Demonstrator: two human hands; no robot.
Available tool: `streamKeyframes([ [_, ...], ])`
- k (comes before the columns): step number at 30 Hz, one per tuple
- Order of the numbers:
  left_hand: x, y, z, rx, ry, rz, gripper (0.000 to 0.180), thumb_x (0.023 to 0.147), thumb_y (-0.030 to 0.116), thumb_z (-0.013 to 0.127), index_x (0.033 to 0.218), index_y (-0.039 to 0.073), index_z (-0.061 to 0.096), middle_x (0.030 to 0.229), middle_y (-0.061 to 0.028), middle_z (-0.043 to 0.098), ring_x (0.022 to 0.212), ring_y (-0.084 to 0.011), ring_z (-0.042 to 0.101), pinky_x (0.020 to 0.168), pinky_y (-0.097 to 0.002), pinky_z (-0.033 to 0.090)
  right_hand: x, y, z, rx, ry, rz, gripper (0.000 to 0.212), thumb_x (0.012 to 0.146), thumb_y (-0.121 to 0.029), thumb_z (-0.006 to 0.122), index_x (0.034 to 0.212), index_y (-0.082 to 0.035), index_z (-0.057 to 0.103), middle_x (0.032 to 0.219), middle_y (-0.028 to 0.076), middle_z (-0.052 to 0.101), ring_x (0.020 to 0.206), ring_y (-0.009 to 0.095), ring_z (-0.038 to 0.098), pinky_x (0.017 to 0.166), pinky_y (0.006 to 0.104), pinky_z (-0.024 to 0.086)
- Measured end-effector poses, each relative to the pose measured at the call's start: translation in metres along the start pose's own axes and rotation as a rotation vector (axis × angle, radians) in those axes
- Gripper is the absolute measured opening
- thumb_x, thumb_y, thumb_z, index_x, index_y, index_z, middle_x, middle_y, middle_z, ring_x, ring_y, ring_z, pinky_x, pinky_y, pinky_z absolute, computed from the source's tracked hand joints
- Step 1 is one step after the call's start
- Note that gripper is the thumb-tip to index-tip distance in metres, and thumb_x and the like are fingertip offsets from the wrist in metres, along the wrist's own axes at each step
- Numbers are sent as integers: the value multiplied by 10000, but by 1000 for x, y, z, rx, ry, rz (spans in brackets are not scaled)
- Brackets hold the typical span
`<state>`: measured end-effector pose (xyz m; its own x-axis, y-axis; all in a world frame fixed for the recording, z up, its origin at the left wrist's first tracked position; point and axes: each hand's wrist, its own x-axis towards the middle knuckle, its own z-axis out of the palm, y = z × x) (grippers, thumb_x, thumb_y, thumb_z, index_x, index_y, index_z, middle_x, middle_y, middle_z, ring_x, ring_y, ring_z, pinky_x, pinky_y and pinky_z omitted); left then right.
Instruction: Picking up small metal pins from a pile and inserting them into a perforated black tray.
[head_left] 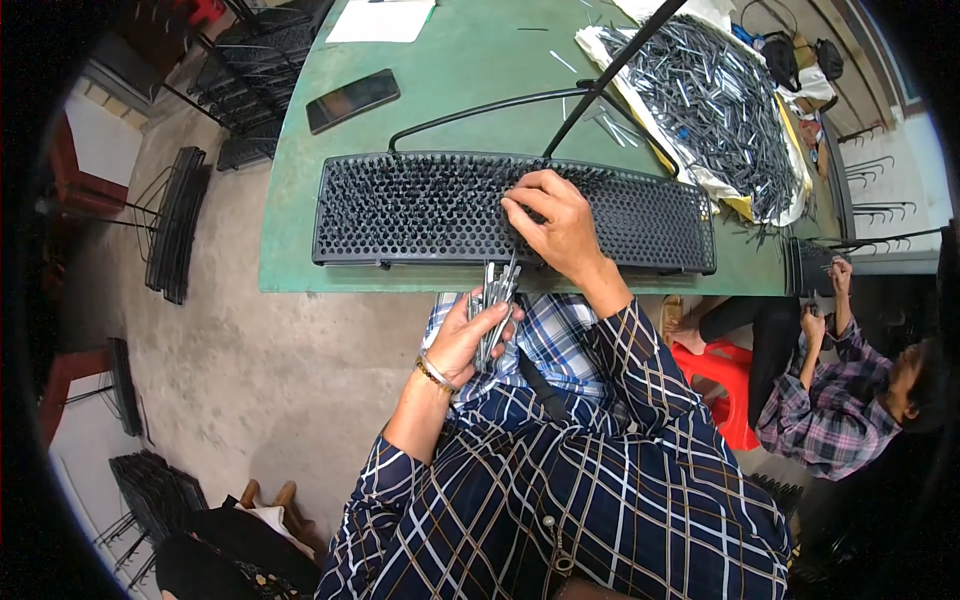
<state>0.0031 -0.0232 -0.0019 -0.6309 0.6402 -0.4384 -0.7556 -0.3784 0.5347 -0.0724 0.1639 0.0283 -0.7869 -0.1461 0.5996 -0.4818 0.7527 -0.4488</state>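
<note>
A long black perforated rack [370,235] lies across the near edge of the green table, its face full of small holes. Dark pins stand thickly in its left and upper parts. My right hand [562,225] is over the middle of the rack, thumb and fingertips pinched together at the holes; what they hold is too small to make out. Just below the rack's front edge, my left hand [462,338] is closed round a bundle of thin metal pins [494,298], their silvery ends pointing up toward the rack.
A black rod frame [480,104] rises behind the rack. At the right, a white sack [796,180] bears a heap of loose pins [710,100]. A phone [353,101] and paper [380,20] lie at the left. A co-worker [835,400] sits at the right near a red stool [728,390].
</note>
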Motion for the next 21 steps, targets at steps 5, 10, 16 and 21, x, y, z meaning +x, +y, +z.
streamKeyframes([
  [5, 0, 0, -1, -5, 2, -2, 231, 910, 130, 573, 1116, 71, 489, 907, -78, 611, 692, -90, 546, 483, -188, 429, 0, -3, 1, -1, -11, 37, 125, 756, -97, 709, 851, -23, 677, 846, 78, 622, 751, 246, 614, 662, 332, 492],
  [10, 1, -2, -4, -8, 6, 0, 242, 908, 139, 581, 1121, 70, 489, 904, -72, 612, 690, -83, 547, 488, -185, 436, 0, -4, 2, -17, -15, 29, 119, 770, -87, 698, 866, -20, 679, 863, 79, 629, 761, 247, 616, 663, 330, 491],
  [16, 1, -2, -4, -4, -7, 2, 230, 909, 139, 579, 1112, 72, 495, 915, -72, 616, 682, -81, 549, 482, -182, 441, -7, -3, -1, -23, 44, 97, 117, 795, -79, 677, 896, -19, 679, 876, 86, 626, 772, 246, 616, 671, 325, 490],
  [21, 0, 0, 0, 2, -12, -8, 222, 916, 150, 569, 1112, 73, 496, 919, -74, 616, 692, -81, 546, 484, -183, 435, -3, -7, -5, -83, -15, 13, 123, 792, -66, 680, 905, -18, 678, 876, 93, 620, 780, 245, 616, 672, 315, 491],
])
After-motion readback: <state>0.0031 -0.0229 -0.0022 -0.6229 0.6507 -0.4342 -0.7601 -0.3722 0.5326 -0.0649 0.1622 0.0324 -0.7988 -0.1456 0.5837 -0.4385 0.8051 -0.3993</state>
